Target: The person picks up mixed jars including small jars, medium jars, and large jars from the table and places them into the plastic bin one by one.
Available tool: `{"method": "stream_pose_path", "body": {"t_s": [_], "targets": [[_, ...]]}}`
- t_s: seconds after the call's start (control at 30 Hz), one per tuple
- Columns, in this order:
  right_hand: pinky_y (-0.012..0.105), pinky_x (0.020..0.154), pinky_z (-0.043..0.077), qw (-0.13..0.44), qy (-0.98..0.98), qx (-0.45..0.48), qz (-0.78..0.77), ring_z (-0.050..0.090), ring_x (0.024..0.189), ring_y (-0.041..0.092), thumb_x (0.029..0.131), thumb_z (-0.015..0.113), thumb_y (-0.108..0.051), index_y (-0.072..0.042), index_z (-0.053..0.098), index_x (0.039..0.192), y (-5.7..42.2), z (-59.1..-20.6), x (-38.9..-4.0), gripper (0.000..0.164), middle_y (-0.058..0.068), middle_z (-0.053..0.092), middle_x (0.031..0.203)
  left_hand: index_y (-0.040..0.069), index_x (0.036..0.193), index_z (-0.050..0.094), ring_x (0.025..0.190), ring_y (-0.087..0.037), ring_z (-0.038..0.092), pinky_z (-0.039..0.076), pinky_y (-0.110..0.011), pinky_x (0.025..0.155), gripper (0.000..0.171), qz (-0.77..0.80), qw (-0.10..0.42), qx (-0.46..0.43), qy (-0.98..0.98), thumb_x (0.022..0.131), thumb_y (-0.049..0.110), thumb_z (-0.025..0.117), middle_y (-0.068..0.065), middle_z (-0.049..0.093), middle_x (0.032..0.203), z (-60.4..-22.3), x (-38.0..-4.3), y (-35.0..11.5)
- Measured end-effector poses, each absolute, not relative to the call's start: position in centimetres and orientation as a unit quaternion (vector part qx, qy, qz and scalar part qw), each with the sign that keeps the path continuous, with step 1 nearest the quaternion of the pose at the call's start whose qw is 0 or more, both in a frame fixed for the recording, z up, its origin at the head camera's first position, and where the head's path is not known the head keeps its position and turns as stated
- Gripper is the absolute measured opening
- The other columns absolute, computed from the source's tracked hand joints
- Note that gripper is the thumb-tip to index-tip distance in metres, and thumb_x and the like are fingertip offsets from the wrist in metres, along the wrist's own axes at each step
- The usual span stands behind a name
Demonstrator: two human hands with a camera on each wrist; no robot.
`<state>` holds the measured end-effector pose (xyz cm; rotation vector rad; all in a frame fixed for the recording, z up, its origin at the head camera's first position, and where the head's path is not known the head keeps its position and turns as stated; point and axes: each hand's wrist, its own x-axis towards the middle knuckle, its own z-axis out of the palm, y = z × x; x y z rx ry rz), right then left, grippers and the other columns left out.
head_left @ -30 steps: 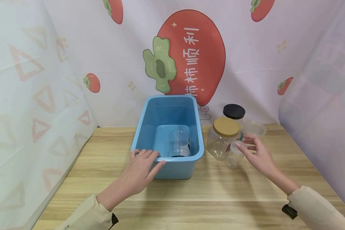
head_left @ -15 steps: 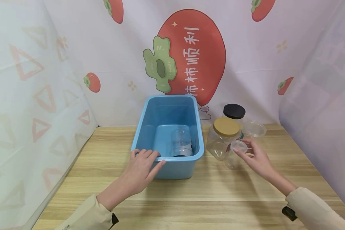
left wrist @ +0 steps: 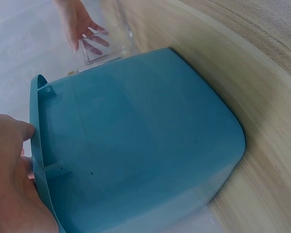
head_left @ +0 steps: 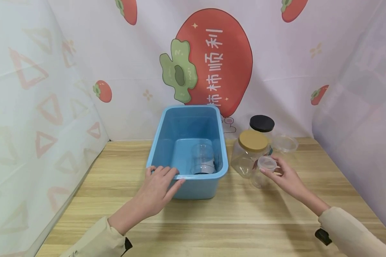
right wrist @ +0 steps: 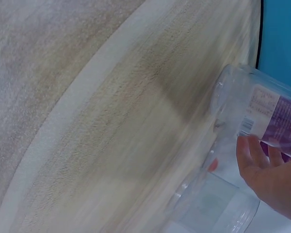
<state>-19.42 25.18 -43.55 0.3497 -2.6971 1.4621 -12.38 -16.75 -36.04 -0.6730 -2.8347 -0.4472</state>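
Observation:
My left hand [head_left: 159, 189] grips the near rim of the blue plastic bin [head_left: 193, 188], fingers over the edge and thumb outside. A clear jar [head_left: 202, 157] lies on its side in the bin. To the bin's right, my right hand [head_left: 287, 178] holds a small clear plastic jar [head_left: 260, 179] near its pale translucent top, thumb in front and fingers on the far side. Close behind it stands a larger clear jar with a mustard-yellow lid [head_left: 253, 140]. In the right wrist view, my fingers [right wrist: 250, 158] overlap a clear jar with a white and purple label [right wrist: 276, 116].
A jar with a black lid [head_left: 262, 123] stands behind the yellow-lidded one. Right of it is a clear round container [head_left: 286, 143]. All rest on a wood-grain table [head_left: 231, 228], with a persimmon-printed cloth [head_left: 276, 71] behind and cloth walls at both sides.
My right thumb and fingers have closed in around the small jar's top, the hand shifting slightly left. The jar in the bin has shifted slightly right. My left hand stays on the rim.

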Motion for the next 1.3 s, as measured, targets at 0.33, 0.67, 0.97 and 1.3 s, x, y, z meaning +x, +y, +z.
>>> {"method": "stream_pose_path", "body": {"t_s": [0.33,0.67,0.97,1.3], "targets": [[0.025,0.076,0.058,0.022,-0.865,0.139,0.482,0.062,0.099,-0.011,0.102,0.071,-0.015,0.001,0.049,0.146,25.6,-43.9,-19.7,0.052,0.021,0.061,0.133,0.011,0.107,0.063,0.095,-0.023,0.058,0.034,-0.057,0.095,0.024,-0.148,0.095,-0.226,-0.958,0.109,0.035,0.057,0.002,0.061,0.092,-36.0,-12.3,-16.7],[0.024,0.075,0.057,0.035,-0.865,0.149,0.477,0.065,0.099,-0.009,0.101,0.073,-0.013,-0.003,0.057,0.139,26.3,-43.3,-19.7,0.043,-0.005,0.064,0.118,0.012,0.107,0.063,0.095,-0.025,0.058,0.036,-0.059,0.096,0.024,-0.146,0.092,-0.223,-0.959,0.109,0.035,0.057,0.001,0.062,0.092,-35.8,-12.3,-16.6],[0.020,0.076,0.057,0.045,-0.846,0.174,0.502,0.065,0.099,-0.009,0.098,0.073,-0.002,0.007,0.056,0.136,26.3,-42.9,-19.7,0.042,-0.008,0.062,0.114,0.012,0.107,0.063,0.093,-0.025,0.058,0.036,-0.059,0.097,0.024,-0.145,0.091,-0.222,-0.960,0.109,0.035,0.057,0.002,0.062,0.093,-35.8,-12.3,-16.7],[0.022,0.077,0.056,0.031,-0.869,0.176,0.462,0.063,0.101,-0.011,0.101,0.071,-0.011,0.001,0.056,0.141,26.5,-41.5,-19.3,0.044,-0.002,0.064,0.116,0.012,0.107,0.063,0.092,-0.024,0.057,0.035,-0.059,0.096,0.023,-0.148,0.092,-0.225,-0.959,0.109,0.035,0.058,0.002,0.062,0.092,-35.9,-12.3,-16.7]]}}
